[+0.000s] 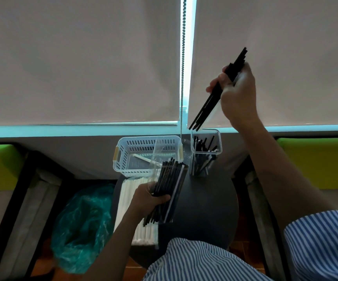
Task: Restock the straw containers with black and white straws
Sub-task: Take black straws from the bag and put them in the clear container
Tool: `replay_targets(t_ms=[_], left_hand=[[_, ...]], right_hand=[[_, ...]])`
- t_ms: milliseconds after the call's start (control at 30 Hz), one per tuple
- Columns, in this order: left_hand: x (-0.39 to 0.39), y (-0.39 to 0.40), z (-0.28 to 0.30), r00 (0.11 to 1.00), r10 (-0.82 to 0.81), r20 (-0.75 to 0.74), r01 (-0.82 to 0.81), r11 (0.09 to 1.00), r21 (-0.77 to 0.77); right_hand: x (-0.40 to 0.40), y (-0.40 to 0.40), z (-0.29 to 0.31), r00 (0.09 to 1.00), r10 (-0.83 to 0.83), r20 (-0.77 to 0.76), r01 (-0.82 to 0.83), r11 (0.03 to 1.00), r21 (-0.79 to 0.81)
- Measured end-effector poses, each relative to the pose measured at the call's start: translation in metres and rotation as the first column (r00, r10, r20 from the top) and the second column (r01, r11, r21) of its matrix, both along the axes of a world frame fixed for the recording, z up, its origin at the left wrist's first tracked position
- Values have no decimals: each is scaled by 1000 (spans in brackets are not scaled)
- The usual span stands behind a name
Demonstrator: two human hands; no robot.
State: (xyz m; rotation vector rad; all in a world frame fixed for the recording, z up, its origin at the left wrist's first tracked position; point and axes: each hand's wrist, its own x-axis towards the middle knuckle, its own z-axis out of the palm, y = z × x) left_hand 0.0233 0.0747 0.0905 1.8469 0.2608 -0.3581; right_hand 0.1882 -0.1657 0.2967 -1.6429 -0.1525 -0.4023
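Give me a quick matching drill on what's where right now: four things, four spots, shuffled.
Things:
1. small bunch of black straws
2. open pack of black straws
3. white basket
4. stack of white straws

Places:
A. flat on the dark table, beside the left hand
B. gripped by the left hand
C. left of the clear container
D. held above the clear container by the right hand

Pairs: 1-D, 2-B, 3-C, 4-A

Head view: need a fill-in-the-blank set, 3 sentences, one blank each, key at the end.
1. The right hand holds a small bunch of ____ straws above the clear container.
2. The left hand grips a clear pack of black straws over the round ____ table.
3. The white basket stands to the ____ of the clear container.

Missing words: black; black; left
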Motion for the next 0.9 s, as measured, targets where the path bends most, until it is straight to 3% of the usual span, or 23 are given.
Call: replay_targets(t_ms=[167, 467, 633, 900], left_hand=[[4, 0, 0, 1000, -7, 1, 7, 1000, 13], [6, 2, 1, 1000, -25, 16, 25, 1000, 17], [7, 1, 4, 999, -32, 20, 32, 999, 5], [8, 2, 6, 999, -28, 27, 28, 1000, -8]], right_hand=[[20, -8, -40, 996, -93, 1, 92, 987, -131], [31, -13, -117, 984, -147, -96, 119, 960, -252], [27, -14, -141, 962, -135, -239, 68, 961, -269], [20, -18, -160, 900, -166, -403, -37, 892, -451]])
